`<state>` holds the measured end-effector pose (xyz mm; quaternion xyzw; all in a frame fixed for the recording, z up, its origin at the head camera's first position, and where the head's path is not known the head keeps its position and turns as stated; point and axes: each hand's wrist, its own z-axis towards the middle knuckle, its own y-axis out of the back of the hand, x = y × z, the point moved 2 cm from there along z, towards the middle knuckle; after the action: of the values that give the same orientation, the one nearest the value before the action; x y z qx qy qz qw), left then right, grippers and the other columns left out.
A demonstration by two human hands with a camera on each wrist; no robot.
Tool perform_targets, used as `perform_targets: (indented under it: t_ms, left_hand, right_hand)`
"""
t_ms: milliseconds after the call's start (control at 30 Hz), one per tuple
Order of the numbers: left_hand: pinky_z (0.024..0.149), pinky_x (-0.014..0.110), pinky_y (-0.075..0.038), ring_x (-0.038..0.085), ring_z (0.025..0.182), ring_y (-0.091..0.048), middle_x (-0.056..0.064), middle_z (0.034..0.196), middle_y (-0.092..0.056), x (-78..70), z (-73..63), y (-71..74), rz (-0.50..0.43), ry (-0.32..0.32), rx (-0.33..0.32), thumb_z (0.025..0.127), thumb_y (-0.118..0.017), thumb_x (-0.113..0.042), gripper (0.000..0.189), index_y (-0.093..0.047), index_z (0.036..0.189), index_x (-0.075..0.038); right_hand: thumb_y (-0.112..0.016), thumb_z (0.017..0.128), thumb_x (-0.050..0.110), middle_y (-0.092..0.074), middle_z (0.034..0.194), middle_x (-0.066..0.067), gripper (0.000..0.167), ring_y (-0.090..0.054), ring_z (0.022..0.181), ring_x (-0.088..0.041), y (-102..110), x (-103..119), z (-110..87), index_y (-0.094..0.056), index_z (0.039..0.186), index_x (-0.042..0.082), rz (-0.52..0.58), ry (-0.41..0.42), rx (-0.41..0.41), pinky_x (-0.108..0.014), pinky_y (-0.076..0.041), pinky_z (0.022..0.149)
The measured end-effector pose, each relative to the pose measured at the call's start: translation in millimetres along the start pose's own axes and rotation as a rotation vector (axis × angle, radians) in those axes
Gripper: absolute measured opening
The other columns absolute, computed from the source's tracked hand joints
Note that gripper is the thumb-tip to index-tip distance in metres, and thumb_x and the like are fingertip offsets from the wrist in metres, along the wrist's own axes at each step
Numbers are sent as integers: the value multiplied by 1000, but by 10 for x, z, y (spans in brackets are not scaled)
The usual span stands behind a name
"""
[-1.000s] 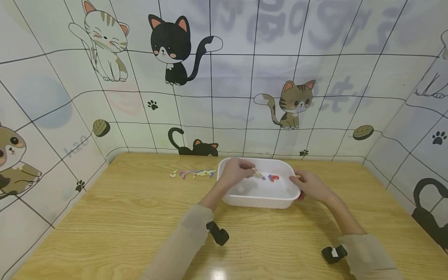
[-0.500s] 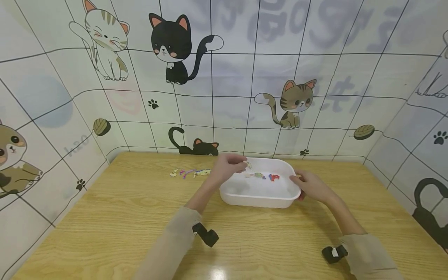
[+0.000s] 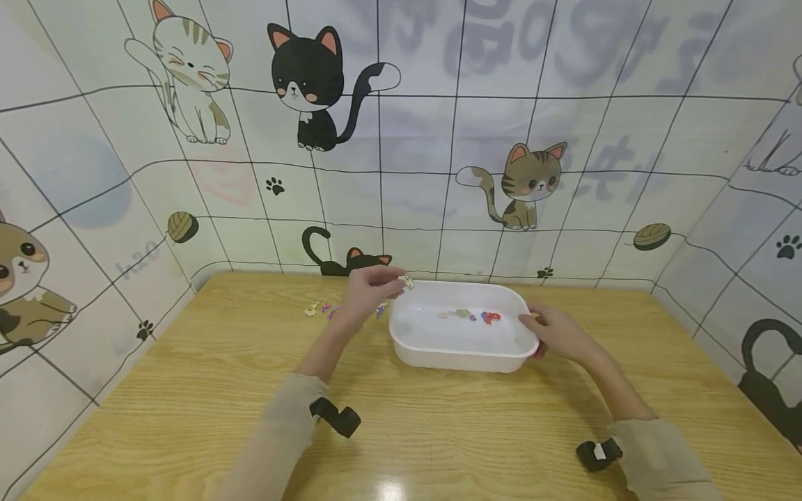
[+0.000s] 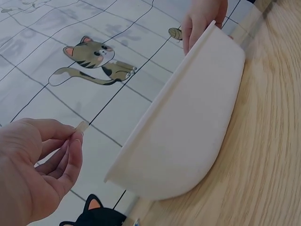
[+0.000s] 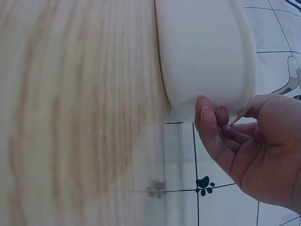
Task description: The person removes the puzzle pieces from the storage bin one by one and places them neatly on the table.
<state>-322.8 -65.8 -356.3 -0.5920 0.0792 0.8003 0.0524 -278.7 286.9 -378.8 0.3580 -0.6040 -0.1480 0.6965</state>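
**Left hand (image 3: 365, 296) pinches a pale piece (image 3: 409, 282) by the white tub (image 3: 460, 360)**

The left hand's grip is closed at the fingertips, thumb and forefinger pinching the small, flat pale piece by its edge. In the head view the piece overlaps the far left corner of the tub's rim; the left wrist view shows it off the worktop (image 3: 432, 424) and clear of the tub, with a gap between the two. Its markings are too small to read.

The right hand (image 3: 560, 335) grips the right end of the tub. Its fingers curl under the rim against the outer end wall, as the right wrist view shows, while the head view has the thumb side at the rim's top edge.

Inside the tub, on its floor, lie a red and blue piece (image 3: 491, 318) and, just left of it, a long pale green piece (image 3: 464, 314) with a bluish end. To the left of the tub, on the worktop, are a yellow piece (image 3: 312, 308), a purple piece (image 3: 328, 309) just beside it, and a blue-marked piece (image 3: 381, 309) partly hidden by the left hand.

Each beige sleeve carries a black device near the cuff: the left device (image 3: 338, 417) and the right device (image 3: 598, 455). Behind the worktop hangs a white cloth (image 3: 420, 198) printed with cats and a grid.
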Motion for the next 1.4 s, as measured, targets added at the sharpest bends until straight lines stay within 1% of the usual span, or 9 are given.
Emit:
perform_targets:
  t_ms: [167, 233, 400, 600, 700, 800, 967, 1233, 1400]
  left_hand:
    - [91, 49, -55, 35, 95, -70, 18, 102, -72, 21, -36, 200, 0, 16, -34, 93, -70, -2, 23, -70, 114, 6]
    - [92, 51, -54, 37, 98, -69, 17, 104, -72, 31, -52, 279, 10, 29, -43, 93, -70, -4, 24, -70, 115, 5]
    - [89, 38, -57, 21, 91, -70, 8, 101, -72, 96, -74, 494, 67, 75, -60, 94, -71, -9, 27, -69, 117, 4]
    - [72, 21, -56, 19, 85, -71, 4, 93, -72, 208, -124, 757, 70, 101, -129, 94, -70, -6, 26, -67, 116, 8]
    - [74, 24, -57, 20, 86, -71, 6, 95, -72, 276, -161, 889, 114, 117, -157, 95, -69, -6, 25, -67, 116, 7]
    - [83, 30, -57, 19, 87, -71, 9, 98, -72, 331, -194, 1026, 148, 134, -174, 96, -68, -6, 27, -66, 119, 9]
    - [79, 26, -57, 9, 79, -69, 8, 96, -72, 369, -242, 1219, 178, 167, -224, 96, -67, -6, 30, -64, 121, 11]
    - [82, 27, -58, 11, 81, -70, 4, 91, -72, 437, -284, 1411, 236, 233, -268, 96, -66, -5, 29, -64, 119, 11]
    - [84, 27, -57, 10, 83, -69, 16, 107, -70, 473, -327, 1502, 252, 278, -290, 95, -65, -3, 31, -62, 122, 12]
  right_hand:
    - [-49, 108, 19, -67, 77, -7, 48, -65, 59, -24, -5, 2, -5, -41, 140, -16, -5, 1, -1, -38, -58, 56]
    - [-49, 108, 19, -67, 77, -7, 48, -65, 59, -24, -8, 3, -7, -41, 140, -16, -4, 0, -1, -38, -58, 56]
    - [-49, 108, 17, -67, 77, -8, 46, -65, 60, -24, -12, 8, -9, -41, 140, -16, -4, -4, -6, -38, -58, 56]
    - [-49, 108, 17, -66, 77, -8, 46, -65, 60, -24, -11, 3, 1, -41, 140, -15, -9, -8, -4, -38, -58, 56]
    - [-49, 108, 17, -67, 77, -8, 47, -65, 60, -24, -7, -3, 2, -41, 140, -15, -1, -12, -4, -38, -58, 56]
    - [-49, 108, 18, -67, 78, -8, 47, -65, 60, -25, -3, -8, 3, -41, 140, -15, -3, -11, -5, -38, -58, 56]
    - [-49, 108, 20, -67, 77, -7, 49, -66, 60, -24, 5, -14, 7, -41, 140, -15, -12, -11, -8, -38, -58, 56]
    - [-49, 108, 19, -66, 77, -8, 47, -66, 60, -25, 15, -7, 4, -42, 139, -16, 1, -10, -3, -39, -58, 57]
    - [-49, 108, 20, -67, 77, -7, 47, -66, 60, -24, 9, 1, 3, -43, 138, -15, -9, 2, 2, -38, -58, 56]
